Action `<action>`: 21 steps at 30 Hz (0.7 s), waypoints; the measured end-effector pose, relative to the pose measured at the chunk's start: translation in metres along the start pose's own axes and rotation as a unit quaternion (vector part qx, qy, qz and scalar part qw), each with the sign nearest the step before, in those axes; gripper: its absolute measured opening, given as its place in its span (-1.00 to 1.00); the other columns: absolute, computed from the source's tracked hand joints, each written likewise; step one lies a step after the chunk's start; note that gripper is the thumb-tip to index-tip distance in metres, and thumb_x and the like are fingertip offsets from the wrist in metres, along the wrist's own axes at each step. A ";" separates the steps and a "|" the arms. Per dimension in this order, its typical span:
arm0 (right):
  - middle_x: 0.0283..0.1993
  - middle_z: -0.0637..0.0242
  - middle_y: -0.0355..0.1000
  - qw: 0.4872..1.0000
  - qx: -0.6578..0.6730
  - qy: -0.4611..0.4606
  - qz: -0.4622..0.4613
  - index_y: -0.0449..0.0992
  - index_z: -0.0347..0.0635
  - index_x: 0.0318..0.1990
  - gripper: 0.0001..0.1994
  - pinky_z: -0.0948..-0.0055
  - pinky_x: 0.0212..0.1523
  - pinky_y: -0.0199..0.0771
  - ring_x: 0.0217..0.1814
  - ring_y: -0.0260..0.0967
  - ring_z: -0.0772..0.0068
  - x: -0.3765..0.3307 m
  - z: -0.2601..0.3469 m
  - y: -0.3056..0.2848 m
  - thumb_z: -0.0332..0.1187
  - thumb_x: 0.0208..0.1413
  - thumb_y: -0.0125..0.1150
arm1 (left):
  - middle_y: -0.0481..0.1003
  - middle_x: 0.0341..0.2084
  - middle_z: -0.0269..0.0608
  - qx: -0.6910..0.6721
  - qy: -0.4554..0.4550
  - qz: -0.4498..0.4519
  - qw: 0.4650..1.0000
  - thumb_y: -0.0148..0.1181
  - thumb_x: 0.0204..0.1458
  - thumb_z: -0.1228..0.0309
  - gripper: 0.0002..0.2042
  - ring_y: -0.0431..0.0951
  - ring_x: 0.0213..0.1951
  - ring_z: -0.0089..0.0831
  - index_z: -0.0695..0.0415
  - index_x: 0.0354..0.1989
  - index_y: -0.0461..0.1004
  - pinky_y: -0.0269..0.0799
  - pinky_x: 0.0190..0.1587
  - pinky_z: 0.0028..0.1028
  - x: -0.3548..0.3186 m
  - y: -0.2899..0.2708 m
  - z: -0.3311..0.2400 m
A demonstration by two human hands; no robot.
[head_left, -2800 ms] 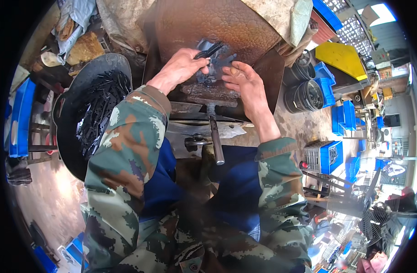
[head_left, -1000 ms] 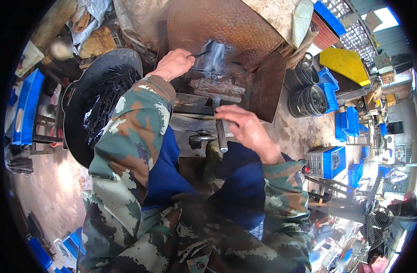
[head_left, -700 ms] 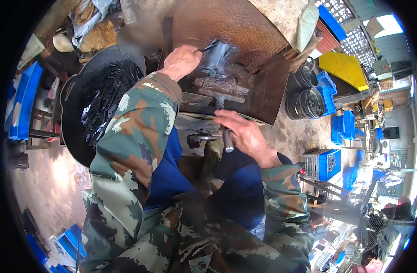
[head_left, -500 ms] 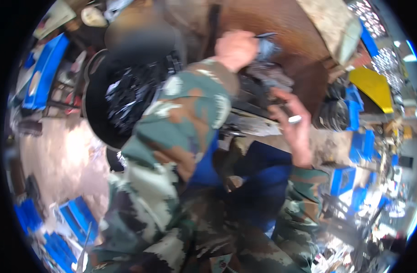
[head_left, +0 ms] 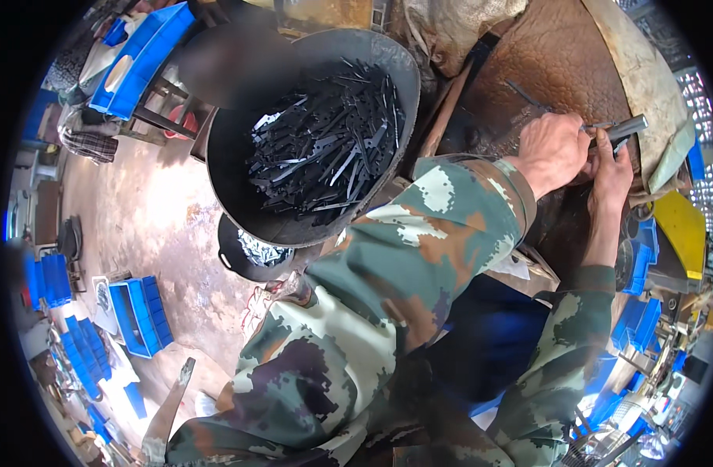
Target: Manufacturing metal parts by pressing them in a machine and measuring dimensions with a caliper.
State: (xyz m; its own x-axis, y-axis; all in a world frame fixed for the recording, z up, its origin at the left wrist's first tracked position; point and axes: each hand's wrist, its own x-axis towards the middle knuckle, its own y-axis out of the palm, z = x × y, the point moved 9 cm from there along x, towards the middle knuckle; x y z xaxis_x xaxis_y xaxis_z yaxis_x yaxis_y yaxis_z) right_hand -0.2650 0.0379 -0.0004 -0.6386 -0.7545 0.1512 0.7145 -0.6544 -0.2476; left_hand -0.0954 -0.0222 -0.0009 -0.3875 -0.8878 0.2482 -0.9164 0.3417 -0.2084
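Note:
My left hand (head_left: 555,152) is closed, and from its fingers sticks a thin dark metal strip (head_left: 602,125), mostly hidden. Right beside it, my right hand (head_left: 612,171) grips a short dark metal bar (head_left: 629,129) with a round, bright end, its thumb lying along the top. The two hands nearly touch above a worn brown leather-like cover (head_left: 574,54). Another slim dark piece (head_left: 528,95) shows on that cover, left of my left hand. Under my hands the work surface is dark and partly hidden by my sleeves.
To the left stands a large black pan (head_left: 216,167) heaped with dark flat metal pieces (head_left: 325,144). A smaller pan (head_left: 235,261) with shiny pieces sits below it. Blue bins (head_left: 142,315) stand on the floor at left; a yellow panel (head_left: 678,233) is at right.
My hands, apart before, have come together farther to the right. The metal bar now shows clearly in my right hand. My view has shifted, bringing the large pan more into sight.

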 end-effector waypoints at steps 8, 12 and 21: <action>-0.51 0.59 0.31 0.999 0.005 -0.009 -0.032 0.55 -0.18 -0.09 -0.86 0.67 -0.55 0.20 -0.58 0.12 0.76 0.026 -0.011 0.004 -0.36 0.28 0.20 | 0.54 -0.49 0.20 -0.036 -0.008 0.008 0.999 0.07 0.02 0.34 -0.77 0.56 -0.33 0.18 0.26 -0.44 0.54 0.46 -0.20 0.03 0.007 0.012 0.008; -0.49 0.57 0.34 0.997 -0.011 -0.035 -0.062 0.54 -0.20 -0.06 -0.83 0.66 -0.53 0.28 -0.55 0.20 0.75 0.022 0.002 -0.008 -0.36 0.28 0.20 | 0.54 -0.50 0.20 -0.075 -0.016 0.034 0.996 0.07 0.04 0.34 -0.77 0.56 -0.36 0.16 0.27 -0.41 0.57 0.48 -0.22 -0.04 0.007 0.018 -0.005; -0.29 0.46 0.49 0.999 -0.034 0.014 -0.019 0.52 -0.21 0.05 -0.65 0.59 -0.51 0.49 -0.45 0.26 0.76 0.029 -0.011 -0.009 -0.19 0.22 0.28 | 0.58 -0.50 -0.24 -0.132 -0.045 0.092 0.986 0.27 0.04 0.25 -0.73 0.53 -0.43 -0.55 0.25 -0.33 0.62 0.44 -0.33 -0.48 0.025 -0.090 0.033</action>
State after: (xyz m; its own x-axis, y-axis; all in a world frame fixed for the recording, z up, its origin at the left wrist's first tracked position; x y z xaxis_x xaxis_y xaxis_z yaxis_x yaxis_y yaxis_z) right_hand -0.2933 0.0225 -0.0047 -0.6738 -0.7264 0.1355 0.6686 -0.6773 -0.3068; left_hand -0.0190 -0.0849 -0.0069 -0.5505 -0.8228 0.1409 -0.8299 0.5577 0.0142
